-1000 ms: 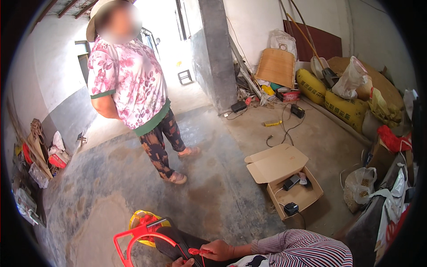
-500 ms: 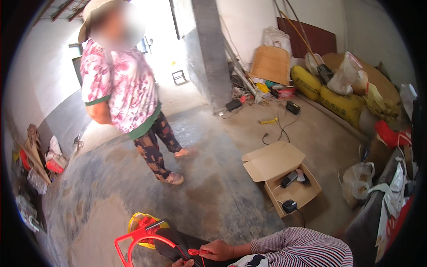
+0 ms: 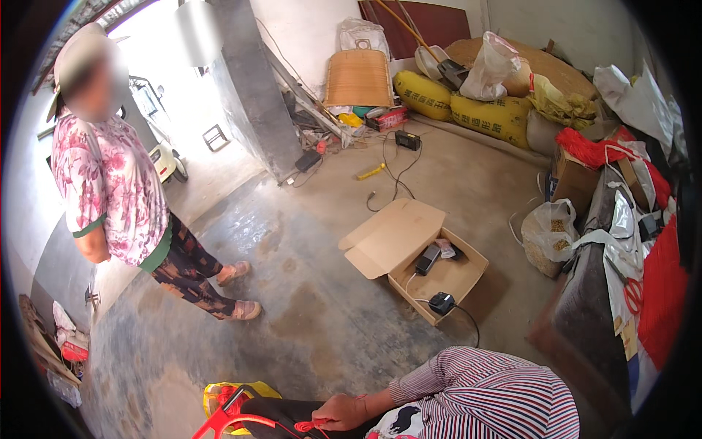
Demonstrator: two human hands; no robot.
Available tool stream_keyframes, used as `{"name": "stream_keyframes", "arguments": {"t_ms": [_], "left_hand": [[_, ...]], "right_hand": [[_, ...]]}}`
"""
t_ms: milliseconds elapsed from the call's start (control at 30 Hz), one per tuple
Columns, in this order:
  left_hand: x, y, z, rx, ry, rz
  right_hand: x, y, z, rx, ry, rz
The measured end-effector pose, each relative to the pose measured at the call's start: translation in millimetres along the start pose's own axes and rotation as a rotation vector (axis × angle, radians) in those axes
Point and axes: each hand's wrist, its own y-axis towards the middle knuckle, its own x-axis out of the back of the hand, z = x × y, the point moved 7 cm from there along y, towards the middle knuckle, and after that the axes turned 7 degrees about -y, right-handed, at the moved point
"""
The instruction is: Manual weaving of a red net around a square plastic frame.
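My right hand [image 3: 341, 412] is closed around a thin red cord [image 3: 310, 425], low over my dark trouser leg. The cord is bunched in a small tangle beside the fingers. Left of that hand, a red curved tubular frame [image 3: 232, 420] with a dark bar crosses my leg, partly cut off by the lower edge. What the frame belongs to is hidden. Behind it a yellow-rimmed bag [image 3: 257, 389] with red material inside lies on the floor. My left hand is outside the picture.
A person in a floral top [image 3: 121, 186] stands at the left. An open cardboard box [image 3: 468, 265] holds a black adapter [image 3: 428, 259]; another charger [image 3: 441, 303] sits on its edge. Cables [image 3: 395, 178] lie beyond. Yellow sacks [image 3: 490, 117] and a plastic bag [image 3: 548, 238] are at right.
The view has swung right, so the box and person appear further left. My left hand has left the picture at the lower edge. My right hand still grips the red cord.
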Motion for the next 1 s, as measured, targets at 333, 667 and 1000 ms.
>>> {"name": "stream_keyframes", "arguments": {"t_ms": [333,667,1000], "left_hand": [[-1,-6,8,0.023,-0.051,-0.003],[-6,-3,3,0.005,-0.047,0.01],[-5,-16,-11,0.0,-0.024,-0.059]], "right_hand": [[-1,-5,5,0.005,-0.003,-0.015],[0,-3,-1,0.017,0.015,0.001],[5,0,7,0.019,0.02,-0.022]]}}
